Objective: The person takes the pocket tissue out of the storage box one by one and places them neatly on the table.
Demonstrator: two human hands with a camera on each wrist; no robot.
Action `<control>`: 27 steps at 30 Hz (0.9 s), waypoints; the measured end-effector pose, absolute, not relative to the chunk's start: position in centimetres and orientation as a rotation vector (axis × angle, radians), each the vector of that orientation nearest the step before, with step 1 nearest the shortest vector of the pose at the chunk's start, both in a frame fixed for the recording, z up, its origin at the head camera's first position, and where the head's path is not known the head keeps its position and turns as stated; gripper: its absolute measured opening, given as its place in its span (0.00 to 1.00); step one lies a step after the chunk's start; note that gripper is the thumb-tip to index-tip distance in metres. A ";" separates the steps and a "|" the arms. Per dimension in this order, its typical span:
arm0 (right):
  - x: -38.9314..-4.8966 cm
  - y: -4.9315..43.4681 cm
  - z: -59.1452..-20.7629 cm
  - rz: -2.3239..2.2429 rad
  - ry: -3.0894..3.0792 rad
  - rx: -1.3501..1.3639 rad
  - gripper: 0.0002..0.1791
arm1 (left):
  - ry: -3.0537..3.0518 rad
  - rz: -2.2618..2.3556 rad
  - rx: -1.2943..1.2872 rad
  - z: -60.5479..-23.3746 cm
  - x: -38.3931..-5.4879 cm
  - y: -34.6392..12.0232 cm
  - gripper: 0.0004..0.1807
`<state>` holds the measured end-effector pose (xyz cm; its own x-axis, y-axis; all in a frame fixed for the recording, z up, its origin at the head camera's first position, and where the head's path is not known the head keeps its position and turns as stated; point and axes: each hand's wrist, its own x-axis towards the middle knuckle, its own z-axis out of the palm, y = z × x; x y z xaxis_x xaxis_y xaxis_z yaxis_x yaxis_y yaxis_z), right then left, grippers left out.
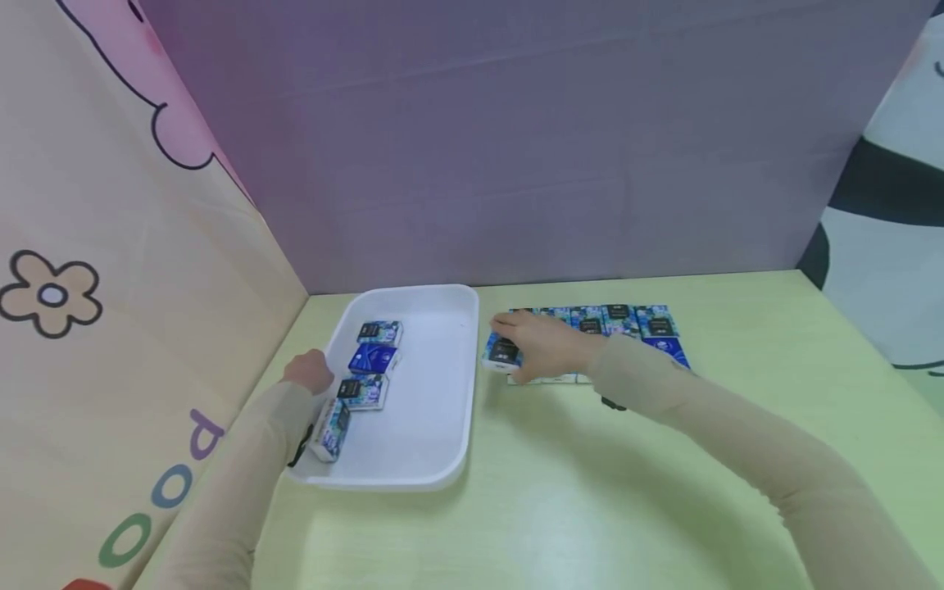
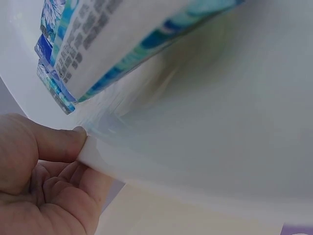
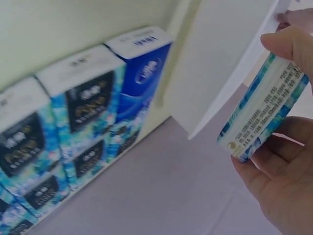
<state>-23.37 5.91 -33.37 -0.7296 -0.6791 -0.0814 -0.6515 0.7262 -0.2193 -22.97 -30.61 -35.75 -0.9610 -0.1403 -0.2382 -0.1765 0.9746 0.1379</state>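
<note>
My left hand pinches the left rim of a white tray; in the left wrist view the thumb lies over the rim with the fingers beneath. My right hand grips a small tissue pack with blue floral print, just right of the tray. The right wrist view shows the held pack's printed white side between thumb and fingers. Inside the tray, along its left side, lie a floral pack, a dark blue pack and more floral packs.
Tissue packs stand in tight rows on the table, partly hidden by my right hand and sleeve. A dark blue pack is among them. Behind the table rises a purple-grey backdrop; a patterned cloth hangs at the left.
</note>
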 end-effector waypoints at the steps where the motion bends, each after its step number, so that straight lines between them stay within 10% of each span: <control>1: -23.2 6.1 -33.6 -0.268 2.767 -1.073 0.47 | 2.890 0.234 -0.233 -36.0 -23.2 -30.8 0.17; 27: -20.3 8.8 -40.1 -0.251 2.612 -1.156 0.47 | 2.892 0.216 -0.239 -35.7 -22.7 -30.4 0.18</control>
